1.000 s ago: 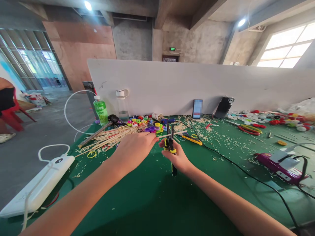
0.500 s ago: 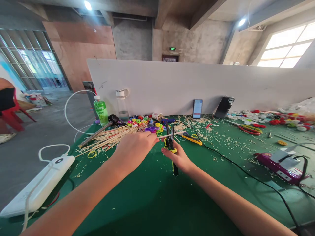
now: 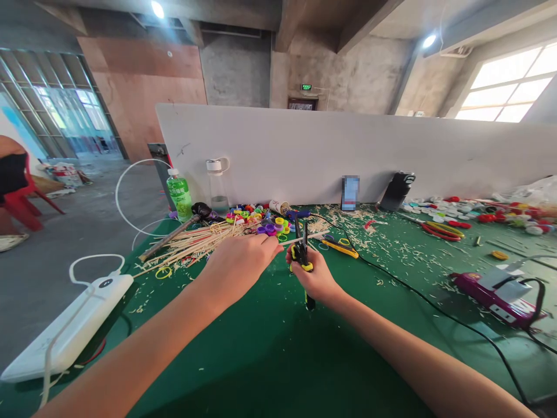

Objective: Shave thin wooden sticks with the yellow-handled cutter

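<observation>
My right hand grips a black and yellow cutting tool, held upright over the green table, blades pointing up. My left hand pinches a thin wooden stick that runs to the right, past the tool's blades. Behind my left hand lies a pile of wooden sticks, and beside that a heap of small coloured rings.
A white power strip lies at the left edge. A green bottle, a clear bottle and phones lean against the white partition. Yellow cutters, red scissors, a purple device with black cables, and wood shavings cover the right side.
The right hand has drawn the tool slightly closer to the left hand's fingertips; the stick stays pinched. Otherwise nothing has moved.
</observation>
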Tool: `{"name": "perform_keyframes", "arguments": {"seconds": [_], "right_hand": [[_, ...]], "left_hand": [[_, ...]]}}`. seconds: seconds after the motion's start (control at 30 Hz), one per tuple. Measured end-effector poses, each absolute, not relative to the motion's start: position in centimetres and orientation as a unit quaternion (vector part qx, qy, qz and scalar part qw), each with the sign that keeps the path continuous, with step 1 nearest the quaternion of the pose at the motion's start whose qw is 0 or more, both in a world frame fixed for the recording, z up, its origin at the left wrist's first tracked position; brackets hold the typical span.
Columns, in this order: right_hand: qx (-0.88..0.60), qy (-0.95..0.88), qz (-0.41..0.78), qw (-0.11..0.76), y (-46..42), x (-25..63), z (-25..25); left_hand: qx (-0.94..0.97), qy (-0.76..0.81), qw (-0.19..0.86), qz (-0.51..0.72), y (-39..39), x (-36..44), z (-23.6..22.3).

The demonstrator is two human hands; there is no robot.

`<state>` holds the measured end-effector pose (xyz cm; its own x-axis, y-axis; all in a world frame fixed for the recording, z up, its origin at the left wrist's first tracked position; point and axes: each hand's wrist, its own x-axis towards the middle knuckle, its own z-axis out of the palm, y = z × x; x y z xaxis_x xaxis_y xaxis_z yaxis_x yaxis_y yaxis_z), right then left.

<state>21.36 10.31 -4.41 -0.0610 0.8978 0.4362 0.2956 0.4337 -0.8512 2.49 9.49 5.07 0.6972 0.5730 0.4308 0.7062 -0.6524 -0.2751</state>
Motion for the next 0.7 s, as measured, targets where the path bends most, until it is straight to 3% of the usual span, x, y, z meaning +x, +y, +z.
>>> {"name": "perform_keyframes", "arguments": {"seconds": [0.47,0.7], "right_hand": [[-0.437,-0.659,0.312,0.526,9.7,21.4,-4.0],[-0.421,-0.665,0.404,0.466,9.4,22.3,-3.6]], "left_hand": [[-0.901,-0.336,0.208,-0.178,9.4,2.3,4.9],[-0.906,-0.339,0.180,-0.175,9.3,2.1,4.9]]}}
